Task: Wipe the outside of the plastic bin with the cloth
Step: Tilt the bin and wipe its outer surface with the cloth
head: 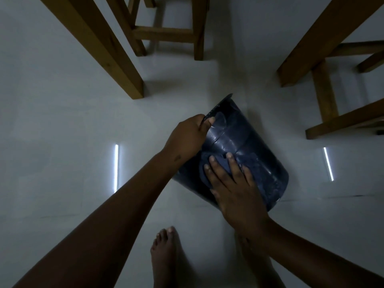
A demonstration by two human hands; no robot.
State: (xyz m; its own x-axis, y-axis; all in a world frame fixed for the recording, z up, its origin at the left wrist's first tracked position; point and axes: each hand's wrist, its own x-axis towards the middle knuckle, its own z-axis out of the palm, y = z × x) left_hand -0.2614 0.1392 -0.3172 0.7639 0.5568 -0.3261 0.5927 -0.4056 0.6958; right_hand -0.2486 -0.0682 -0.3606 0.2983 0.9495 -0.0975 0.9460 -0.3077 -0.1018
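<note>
A dark blue plastic bin (257,146) lies tilted on its side on the pale floor, its rim pointing up and left, its base toward the lower right. My left hand (187,136) grips the bin's rim, thumb on the outside wall. My right hand (232,188) lies flat on the bin's side, fingers spread, pressing a dark blue cloth (204,169) against the wall. Only the cloth's edge shows around and between my fingers; the rest is hidden under the hand.
Wooden table legs (99,46) and a stool frame (166,34) stand beyond the bin at the left and centre. More wooden legs (324,94) stand at the right. My bare foot (166,252) rests on the glossy floor (62,163) below the bin.
</note>
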